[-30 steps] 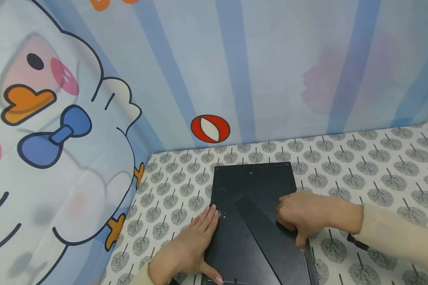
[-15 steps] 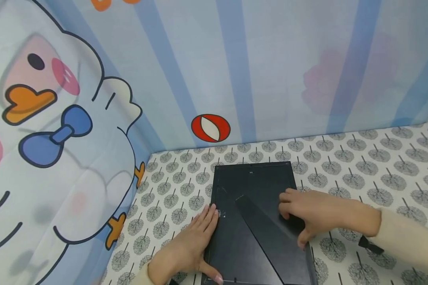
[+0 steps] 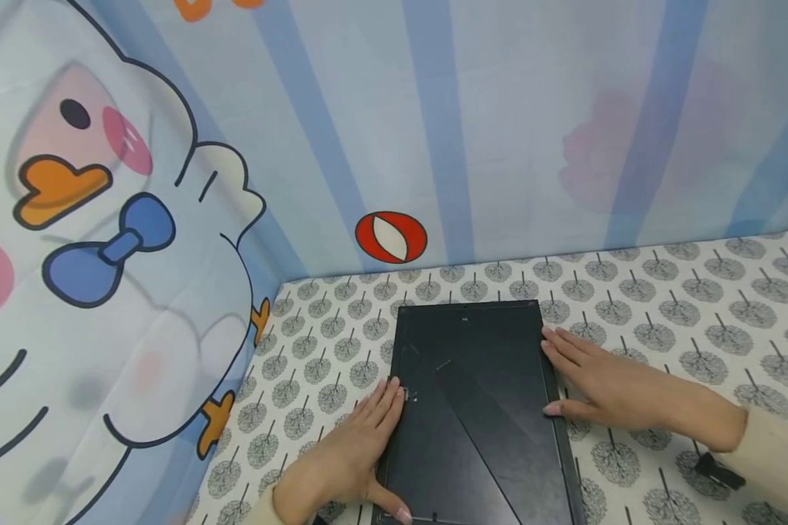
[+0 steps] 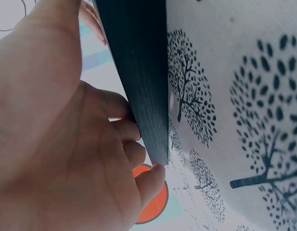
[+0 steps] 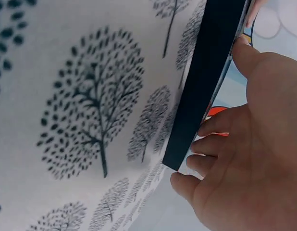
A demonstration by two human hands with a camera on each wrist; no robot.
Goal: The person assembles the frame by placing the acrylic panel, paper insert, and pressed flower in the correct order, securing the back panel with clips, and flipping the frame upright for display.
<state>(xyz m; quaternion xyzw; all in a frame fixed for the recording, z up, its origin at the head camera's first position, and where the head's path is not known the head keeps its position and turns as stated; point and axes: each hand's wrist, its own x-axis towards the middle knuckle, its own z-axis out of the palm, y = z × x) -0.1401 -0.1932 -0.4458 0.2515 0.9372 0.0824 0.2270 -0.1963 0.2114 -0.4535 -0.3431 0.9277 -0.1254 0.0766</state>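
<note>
A black picture frame [image 3: 473,332] lies face down on the patterned cloth, its back panel upward. A slanting stand leg [image 3: 492,430] lies along that back. My left hand [image 3: 348,459] rests on the frame's left edge, fingers extended and thumb near the lower edge. On the opposite edge rests my right hand [image 3: 607,386], its fingers straight and thumb spread. In the left wrist view, fingertips meet the top of the frame's dark side wall [image 4: 141,72]. The right wrist view has the other side wall [image 5: 201,91] beside my fingers. The frame's bottom end is out of view.
White cloth [image 3: 702,306] printed with grey trees covers the table. A blue striped curtain [image 3: 499,146] with a cartoon duck [image 3: 171,350] rises behind and at the left. A dark strap end [image 3: 719,470] hangs below the right sleeve.
My right hand has let go of the stand leg's right side, moved outward and straightened its fingers along the frame's right edge. The left hand and the frame have stayed in place.
</note>
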